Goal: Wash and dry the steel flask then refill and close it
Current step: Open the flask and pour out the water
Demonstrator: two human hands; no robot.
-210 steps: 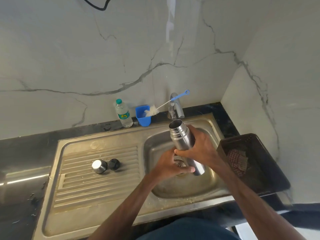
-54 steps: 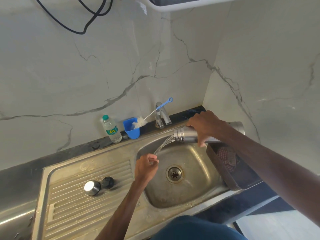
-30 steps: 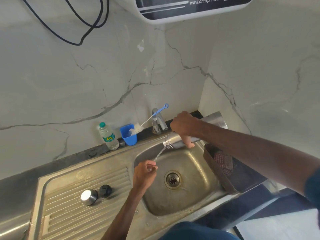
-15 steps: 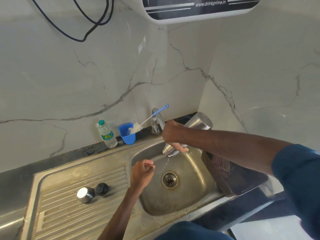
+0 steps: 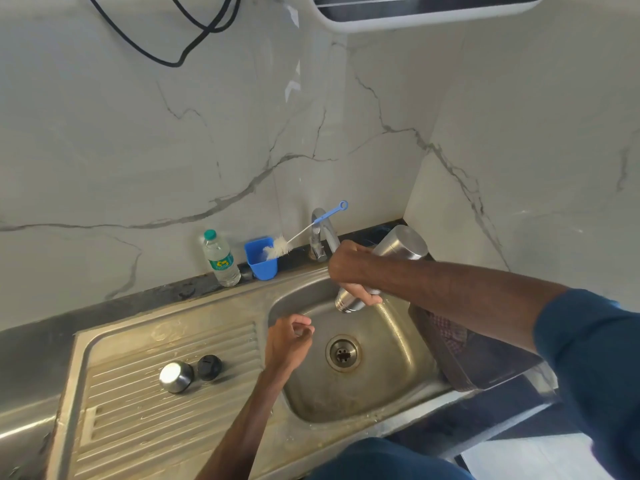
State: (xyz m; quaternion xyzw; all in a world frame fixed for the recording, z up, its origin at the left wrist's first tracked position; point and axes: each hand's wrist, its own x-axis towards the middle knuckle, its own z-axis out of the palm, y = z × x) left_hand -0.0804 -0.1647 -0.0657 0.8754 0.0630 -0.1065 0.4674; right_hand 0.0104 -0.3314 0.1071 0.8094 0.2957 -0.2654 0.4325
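My right hand (image 5: 351, 271) grips the steel flask (image 5: 398, 247) round its middle, tipped mouth-down over the sink basin (image 5: 391, 382); its base points up and to the right. No water stream shows at the mouth. My left hand (image 5: 289, 342) hovers over the basin's left side, fingers loosely curled, holding nothing. The flask's steel cup lid (image 5: 175, 376) and black stopper (image 5: 209, 367) lie side by side on the ribbed drainboard (image 5: 145, 410).
A tap (image 5: 320, 233) stands behind the basin. A blue cup (image 5: 261, 259) holds a bottle brush (image 5: 301, 232); a small plastic water bottle (image 5: 220, 259) stands left of it. A dark basket (image 5: 485, 368) with a checked cloth (image 5: 448, 332) sits right of the sink. A white appliance (image 5: 426, 8) hangs above.
The flask has gone from nearly level and pouring to steeply mouth-down, and the water stream has stopped. My left hand stays over the basin's left side.
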